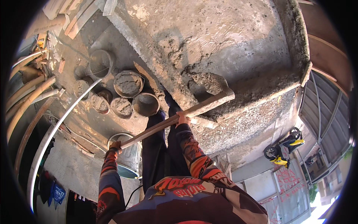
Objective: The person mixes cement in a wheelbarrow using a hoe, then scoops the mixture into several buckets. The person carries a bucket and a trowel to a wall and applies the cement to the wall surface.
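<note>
Both hands grip a long wooden handle (156, 127) that runs diagonally up to the right. My left hand (115, 146) is closed round its lower end, and my right hand (183, 117) holds it near the middle. The handle's tool head (209, 84), a shovel or hoe, carries grey wet mortar and sits in a concrete mixing bed (257, 22) with mortar along its rim and floor. Just left of the bed stand several buckets (145, 105), some holding mortar.
A large pail (126, 164) stands below my left hand. Loose timber (18, 97) and a pale pole (56, 127) line the left. A yellow and black motorbike (281, 149) stands at the right near metal gates (294, 186). My legs are beside the bed's edge.
</note>
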`<state>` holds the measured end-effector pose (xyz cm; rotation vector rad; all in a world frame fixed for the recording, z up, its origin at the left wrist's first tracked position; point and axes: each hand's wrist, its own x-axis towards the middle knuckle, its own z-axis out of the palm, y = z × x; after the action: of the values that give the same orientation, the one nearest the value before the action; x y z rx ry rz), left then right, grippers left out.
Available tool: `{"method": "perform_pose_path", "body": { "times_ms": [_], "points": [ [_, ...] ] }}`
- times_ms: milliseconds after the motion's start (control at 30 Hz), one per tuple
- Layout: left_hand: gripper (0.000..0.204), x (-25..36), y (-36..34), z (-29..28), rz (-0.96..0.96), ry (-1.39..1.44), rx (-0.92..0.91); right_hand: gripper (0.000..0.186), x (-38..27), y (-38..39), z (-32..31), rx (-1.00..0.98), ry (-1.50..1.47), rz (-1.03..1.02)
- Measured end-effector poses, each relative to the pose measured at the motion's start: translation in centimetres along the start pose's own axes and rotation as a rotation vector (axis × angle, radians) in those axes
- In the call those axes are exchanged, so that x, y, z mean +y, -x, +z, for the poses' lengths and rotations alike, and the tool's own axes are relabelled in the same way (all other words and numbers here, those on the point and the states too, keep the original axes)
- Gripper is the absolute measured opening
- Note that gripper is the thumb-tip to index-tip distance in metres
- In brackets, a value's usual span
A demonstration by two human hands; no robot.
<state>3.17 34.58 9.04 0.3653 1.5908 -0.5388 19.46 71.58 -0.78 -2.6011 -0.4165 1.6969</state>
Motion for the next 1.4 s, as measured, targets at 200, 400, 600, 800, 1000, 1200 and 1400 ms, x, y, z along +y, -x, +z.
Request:
{"method": "perform_pose_path", "body": {
  "times_ms": [200, 400, 600, 800, 1000, 1200, 1400],
  "points": [
    [0.032, 4.1, 6.0, -3.0, 0.218, 0.113, -0.005, 0.011, -4.9, -2.7, 0.5, 0.034, -0.127, -0.013],
    [0.036, 16.2, 11.0, -7.7, 0.203, 0.240, 0.154, 0.014, -15.9, -8.7, 6.7, -0.491, -0.128, -0.114],
    [0.038, 33.0, 12.1, -14.2, 0.311, 0.409, 0.457, 0.037, -25.2, -13.3, 17.0, -0.552, 0.255, -0.249],
    [0.039, 34.7, 14.3, -13.2, 0.354, 0.575, 0.200, 0.042, -21.9, -16.4, 17.3, -0.435, 0.536, -0.165],
    [0.039, 31.4, 18.4, -8.9, 0.317, 0.481, 0.102, 0.053, -11.9, -18.9, 6.1, -0.385, 0.393, 0.054],
    [0.041, 19.5, 21.5, -6.2, 0.227, 0.306, -0.049, 0.034, -2.3, -9.6, -1.5, -0.316, -0.042, 0.085],
    [0.039, 19.3, 17.7, -4.1, 0.327, 0.296, 0.150, 0.032, -9.2, -7.5, 1.0, -0.381, -0.104, -0.172]
  ]
}}
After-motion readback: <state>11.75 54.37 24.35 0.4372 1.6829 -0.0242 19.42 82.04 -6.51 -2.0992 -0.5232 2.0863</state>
